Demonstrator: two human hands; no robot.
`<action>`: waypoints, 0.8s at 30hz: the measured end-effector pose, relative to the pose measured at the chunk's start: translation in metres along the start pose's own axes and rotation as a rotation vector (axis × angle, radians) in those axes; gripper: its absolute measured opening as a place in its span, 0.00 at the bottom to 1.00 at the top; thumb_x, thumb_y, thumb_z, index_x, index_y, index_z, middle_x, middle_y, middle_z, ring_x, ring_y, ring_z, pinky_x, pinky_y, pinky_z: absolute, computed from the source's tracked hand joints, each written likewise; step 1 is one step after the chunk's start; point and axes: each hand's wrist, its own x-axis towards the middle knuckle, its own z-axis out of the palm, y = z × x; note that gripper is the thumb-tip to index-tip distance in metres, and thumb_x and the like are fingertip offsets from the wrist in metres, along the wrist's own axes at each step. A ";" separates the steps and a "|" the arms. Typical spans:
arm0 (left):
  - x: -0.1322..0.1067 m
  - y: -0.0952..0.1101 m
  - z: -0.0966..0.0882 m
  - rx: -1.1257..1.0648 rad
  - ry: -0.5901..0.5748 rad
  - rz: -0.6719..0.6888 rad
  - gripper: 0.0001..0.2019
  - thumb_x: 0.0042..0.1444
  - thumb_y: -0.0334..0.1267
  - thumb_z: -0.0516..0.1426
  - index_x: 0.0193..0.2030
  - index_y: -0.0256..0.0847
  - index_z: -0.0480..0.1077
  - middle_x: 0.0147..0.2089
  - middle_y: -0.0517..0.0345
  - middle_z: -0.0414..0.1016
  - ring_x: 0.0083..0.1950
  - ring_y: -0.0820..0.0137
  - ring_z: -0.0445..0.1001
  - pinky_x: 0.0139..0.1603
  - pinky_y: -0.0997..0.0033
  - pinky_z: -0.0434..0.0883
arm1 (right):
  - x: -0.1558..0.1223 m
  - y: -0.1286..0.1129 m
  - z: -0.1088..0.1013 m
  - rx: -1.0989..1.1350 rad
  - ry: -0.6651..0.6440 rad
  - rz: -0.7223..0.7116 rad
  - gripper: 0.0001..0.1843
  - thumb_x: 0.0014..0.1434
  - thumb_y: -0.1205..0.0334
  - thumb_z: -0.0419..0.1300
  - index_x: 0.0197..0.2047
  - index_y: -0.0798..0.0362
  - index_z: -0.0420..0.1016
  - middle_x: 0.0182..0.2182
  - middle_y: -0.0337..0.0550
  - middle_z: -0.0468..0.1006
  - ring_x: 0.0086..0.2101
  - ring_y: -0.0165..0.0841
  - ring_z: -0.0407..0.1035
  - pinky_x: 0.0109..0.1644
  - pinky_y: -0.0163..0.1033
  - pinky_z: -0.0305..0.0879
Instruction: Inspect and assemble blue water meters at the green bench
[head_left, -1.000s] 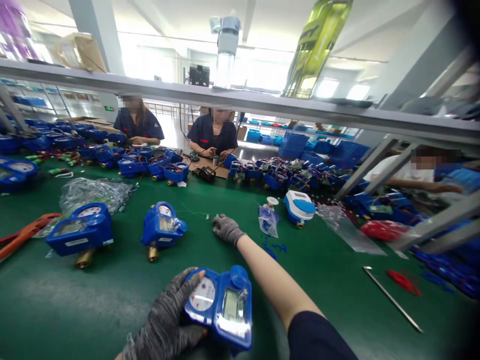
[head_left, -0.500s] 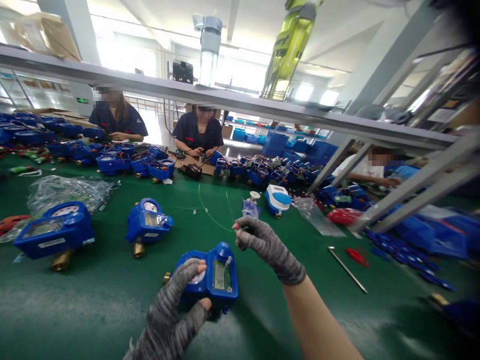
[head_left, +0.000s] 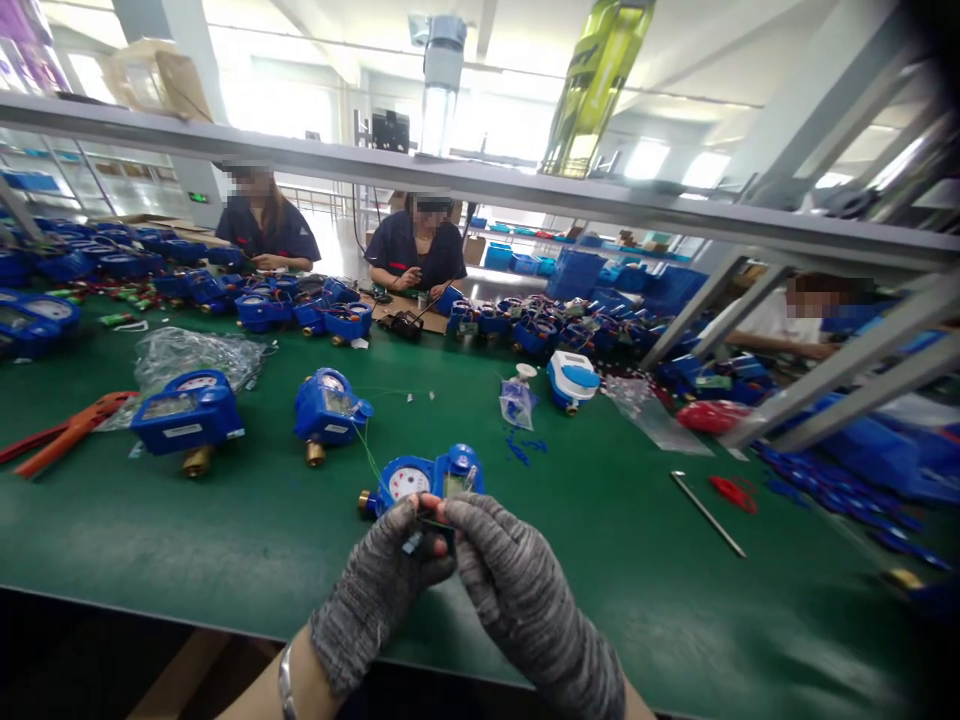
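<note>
In front of me a blue water meter [head_left: 409,482] with a round white dial and a small display rests on the green bench, partly hidden by my hands. My left hand [head_left: 382,565], in a grey fingerless glove, is closed in a pinch at the meter's near side. Fingertip to fingertip with it, my right hand [head_left: 517,580] pinches too. Between them runs a thin green wire [head_left: 370,455], which loops up to the left. A small pale-blue piece [head_left: 411,542] shows below the left fingers; whether it hangs from the wire I cannot tell.
Two more blue meters [head_left: 330,405] [head_left: 184,410] stand to the left, beside orange-handled pliers [head_left: 71,430] and a clear plastic bag [head_left: 191,355]. A white-and-blue meter [head_left: 574,380], a metal rod [head_left: 709,515] and red cord [head_left: 733,494] lie right. Co-workers sit beyond piled meters [head_left: 525,320].
My right hand has come down and left to meet my left hand. The left fingers have left the meter's sides and closed on the green wire. The view has shifted.
</note>
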 end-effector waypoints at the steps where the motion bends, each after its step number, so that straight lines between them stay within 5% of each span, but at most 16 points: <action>1: -0.004 0.005 -0.001 0.026 -0.007 -0.007 0.16 0.54 0.51 0.63 0.40 0.40 0.75 0.38 0.51 0.74 0.32 0.69 0.73 0.31 0.70 0.73 | -0.008 0.001 -0.004 0.030 0.035 0.069 0.15 0.62 0.70 0.53 0.49 0.51 0.74 0.43 0.47 0.81 0.42 0.34 0.77 0.46 0.36 0.76; 4: -0.019 0.023 -0.005 0.175 -0.047 -0.007 0.15 0.57 0.48 0.62 0.37 0.35 0.75 0.30 0.53 0.71 0.23 0.75 0.65 0.21 0.77 0.64 | -0.044 0.012 -0.019 0.163 0.110 0.354 0.11 0.63 0.63 0.55 0.46 0.50 0.76 0.37 0.47 0.81 0.37 0.35 0.77 0.42 0.38 0.76; 8: -0.041 0.029 -0.015 0.613 -0.019 0.081 0.15 0.61 0.49 0.58 0.39 0.37 0.75 0.32 0.54 0.72 0.26 0.74 0.66 0.25 0.77 0.65 | -0.092 0.018 -0.025 0.372 -0.057 0.673 0.13 0.61 0.55 0.59 0.46 0.50 0.78 0.38 0.48 0.81 0.37 0.37 0.77 0.43 0.40 0.75; 11: -0.051 0.017 -0.016 0.818 -0.015 0.137 0.16 0.60 0.52 0.58 0.43 0.43 0.77 0.40 0.51 0.77 0.36 0.67 0.74 0.37 0.72 0.73 | -0.099 0.000 -0.008 0.533 -0.217 0.708 0.20 0.60 0.56 0.61 0.55 0.49 0.74 0.51 0.49 0.77 0.51 0.40 0.72 0.56 0.44 0.69; 14: -0.050 0.004 -0.010 0.994 -0.126 0.277 0.15 0.61 0.52 0.57 0.43 0.47 0.78 0.46 0.52 0.78 0.49 0.62 0.75 0.53 0.65 0.72 | -0.088 -0.017 0.017 0.680 -0.186 0.750 0.21 0.62 0.56 0.58 0.58 0.48 0.71 0.54 0.47 0.75 0.55 0.39 0.69 0.61 0.44 0.64; 17: -0.043 -0.003 -0.011 1.099 -0.121 0.463 0.14 0.62 0.52 0.55 0.42 0.49 0.79 0.43 0.55 0.79 0.46 0.64 0.77 0.52 0.68 0.73 | -0.083 -0.015 0.034 0.657 -0.104 0.907 0.16 0.65 0.52 0.54 0.46 0.53 0.75 0.39 0.46 0.79 0.40 0.35 0.75 0.46 0.39 0.72; 20: -0.040 -0.004 -0.021 1.128 -0.118 0.561 0.16 0.63 0.53 0.54 0.44 0.50 0.78 0.44 0.55 0.79 0.47 0.65 0.77 0.51 0.69 0.73 | -0.086 -0.003 0.037 0.566 -0.071 0.979 0.17 0.63 0.49 0.54 0.36 0.54 0.74 0.26 0.40 0.74 0.27 0.31 0.70 0.33 0.35 0.69; 24: -0.038 -0.001 -0.033 0.960 -0.014 0.363 0.16 0.62 0.53 0.57 0.44 0.46 0.78 0.45 0.53 0.78 0.45 0.64 0.76 0.48 0.70 0.73 | -0.089 0.007 0.021 0.356 0.058 0.900 0.14 0.56 0.51 0.61 0.29 0.54 0.73 0.25 0.39 0.74 0.28 0.30 0.69 0.34 0.34 0.67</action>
